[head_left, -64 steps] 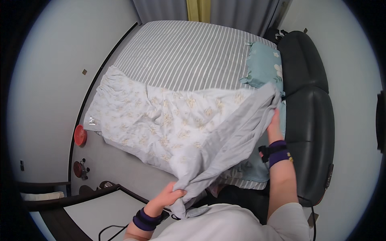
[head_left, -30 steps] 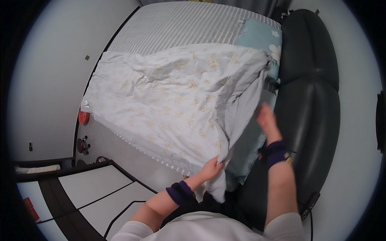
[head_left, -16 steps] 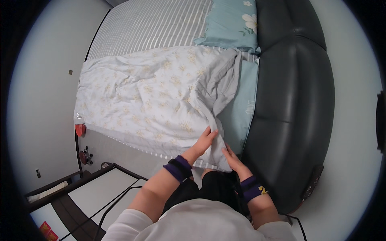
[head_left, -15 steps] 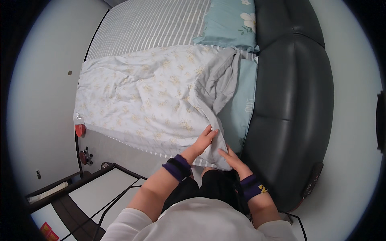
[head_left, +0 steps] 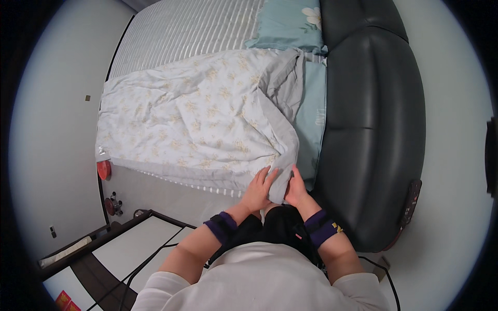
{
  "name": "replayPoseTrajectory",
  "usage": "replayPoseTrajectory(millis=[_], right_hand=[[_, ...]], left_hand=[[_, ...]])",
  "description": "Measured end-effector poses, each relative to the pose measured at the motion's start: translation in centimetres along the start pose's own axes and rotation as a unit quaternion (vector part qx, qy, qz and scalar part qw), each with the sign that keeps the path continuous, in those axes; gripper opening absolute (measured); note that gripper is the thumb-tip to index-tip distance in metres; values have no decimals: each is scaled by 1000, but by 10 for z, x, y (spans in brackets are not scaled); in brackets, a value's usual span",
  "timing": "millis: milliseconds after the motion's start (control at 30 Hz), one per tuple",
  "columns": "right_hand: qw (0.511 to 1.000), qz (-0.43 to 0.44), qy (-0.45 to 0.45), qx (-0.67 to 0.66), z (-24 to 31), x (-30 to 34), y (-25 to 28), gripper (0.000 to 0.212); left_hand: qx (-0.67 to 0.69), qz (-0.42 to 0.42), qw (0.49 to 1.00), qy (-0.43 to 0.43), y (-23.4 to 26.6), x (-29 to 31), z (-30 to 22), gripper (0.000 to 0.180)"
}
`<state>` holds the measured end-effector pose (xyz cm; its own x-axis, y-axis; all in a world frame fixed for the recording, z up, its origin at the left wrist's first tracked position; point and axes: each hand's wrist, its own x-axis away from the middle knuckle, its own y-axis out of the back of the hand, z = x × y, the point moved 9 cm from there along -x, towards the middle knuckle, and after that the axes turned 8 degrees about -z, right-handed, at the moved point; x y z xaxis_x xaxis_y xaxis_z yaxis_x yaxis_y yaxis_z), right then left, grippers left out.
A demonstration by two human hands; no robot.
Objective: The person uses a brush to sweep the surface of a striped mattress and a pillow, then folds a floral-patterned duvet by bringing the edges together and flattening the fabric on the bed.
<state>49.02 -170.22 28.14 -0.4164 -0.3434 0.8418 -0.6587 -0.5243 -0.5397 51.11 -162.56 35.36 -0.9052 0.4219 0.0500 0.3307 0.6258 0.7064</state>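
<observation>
Fingers [head_left: 270,178] of the person's left hand [head_left: 256,194], seen in the head view, were extended and a little apart, laid on top of a pale quilt [head_left: 192,114] close to its near corner at the headboard end. Whether they pinched the cloth could not be told. Just across that corner, the right hand [head_left: 296,189] pointed its fingers away from the body, along the quilt's grey edge; how firmly they closed on it was also unclear. The corner of the quilt lay between the two hands, under the left fingertips and against the right ones.

Printed with small yellow sprigs, the quilt covered the near half of the bed, from the foot edge at the left nearly to the headboard [head_left: 373,124], which was dark and padded. Its grey border was rumpled toward the headboard end, overlapping a teal pillow [head_left: 313,111]. Beyond, a second teal pillow [head_left: 288,26] with a white flower lay by the headboard, and a grey-and-white striped sheet [head_left: 187,31] showed across the far half. Past the bed's near foot corner stood a red basin [head_left: 104,170]. Purple bands [head_left: 321,228] wrapped both wrists.
</observation>
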Motion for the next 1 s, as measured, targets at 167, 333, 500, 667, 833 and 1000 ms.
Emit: replayPoseTrajectory(millis=[167, 333, 500, 667, 833, 1000], right_hand=[[991, -7, 43, 123, -1, -14, 23, 36], [945, 135, 195, 225, -9, -22, 7, 48], [758, -48, 304, 576, -9, -34, 19, 53], [652, -219, 364, 628, 8, -2, 30, 50], [661, -271, 408, 569, 23, 29, 35, 48], [814, -141, 410, 386, -5, 38, -9, 39]], left_hand=[[181, 62, 981, -23, 4, 2, 27, 57], [338, 54, 927, 151, 19, 7, 55, 44], [353, 50, 895, 269, 35, 22, 69, 39], [250, -87, 956, 127, 119, 36, 51, 33], [166, -101, 981, -18, 185, 61, 22, 41], [69, 43, 996, 27, 116, 73, 20, 63]])
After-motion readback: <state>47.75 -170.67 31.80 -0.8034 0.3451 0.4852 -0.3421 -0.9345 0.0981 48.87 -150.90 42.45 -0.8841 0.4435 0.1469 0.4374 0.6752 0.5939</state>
